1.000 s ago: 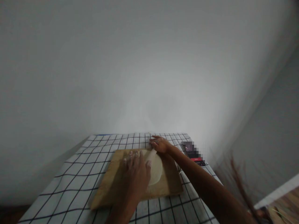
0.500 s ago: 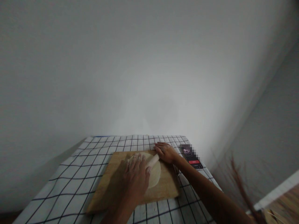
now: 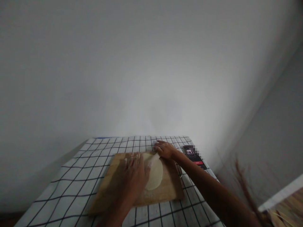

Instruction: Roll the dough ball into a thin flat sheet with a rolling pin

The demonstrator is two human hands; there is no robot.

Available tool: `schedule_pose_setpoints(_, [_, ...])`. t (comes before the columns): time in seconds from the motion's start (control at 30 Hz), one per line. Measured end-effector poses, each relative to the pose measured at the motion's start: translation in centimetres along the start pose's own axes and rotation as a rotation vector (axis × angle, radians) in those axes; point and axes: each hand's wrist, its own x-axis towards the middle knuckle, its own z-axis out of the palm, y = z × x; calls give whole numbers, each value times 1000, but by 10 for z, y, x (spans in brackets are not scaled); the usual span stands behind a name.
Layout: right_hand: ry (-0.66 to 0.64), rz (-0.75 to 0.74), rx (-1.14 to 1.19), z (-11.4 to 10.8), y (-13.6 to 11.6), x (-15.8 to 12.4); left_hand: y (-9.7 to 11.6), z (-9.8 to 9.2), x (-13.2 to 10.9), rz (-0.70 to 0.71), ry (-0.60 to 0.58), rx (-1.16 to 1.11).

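A flat, pale sheet of dough (image 3: 155, 176) lies on a wooden board (image 3: 169, 187). Across it, on a slant, runs a light rolling pin (image 3: 154, 158), of which only the stretch between my hands shows. My left hand (image 3: 135, 171), floury at the fingers, rests over the pin's near-left end and covers the dough's left side. Over the far-right end, by the board's back edge, my right hand (image 3: 165, 149) grips the pin. Both ends of the pin are hidden under my hands.
A checked white cloth (image 3: 78, 176) covers the table under the board. Right of my right forearm lies a phone (image 3: 195, 157) with a lit screen. A pale wall (image 3: 151, 78) rises behind the table. Reddish dry stalks (image 3: 241, 179) stand at the lower right.
Both hands have shifted a little, my left one to the left and my right one slightly farther back, with the rolling pin. More of the dough shows between them.
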Motion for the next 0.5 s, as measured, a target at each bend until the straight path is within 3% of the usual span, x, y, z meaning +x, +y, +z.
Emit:
schedule_pose_setpoints(0.1, [64,25,2,-8,-9,-47,6,6,-12,61,47,13])
schedule_pose_setpoints(0.3, [225,122,76,-17,-45,-131,12,4,-59,305,201,-14])
schedule_pose_setpoints(0.4, [231,121,33,-13,-47,-134,13,1,-62,330,208,5])
schedule_pose_setpoints(0.5, [183,118,0,-9,-34,-102,8,-3,-41,280,167,20])
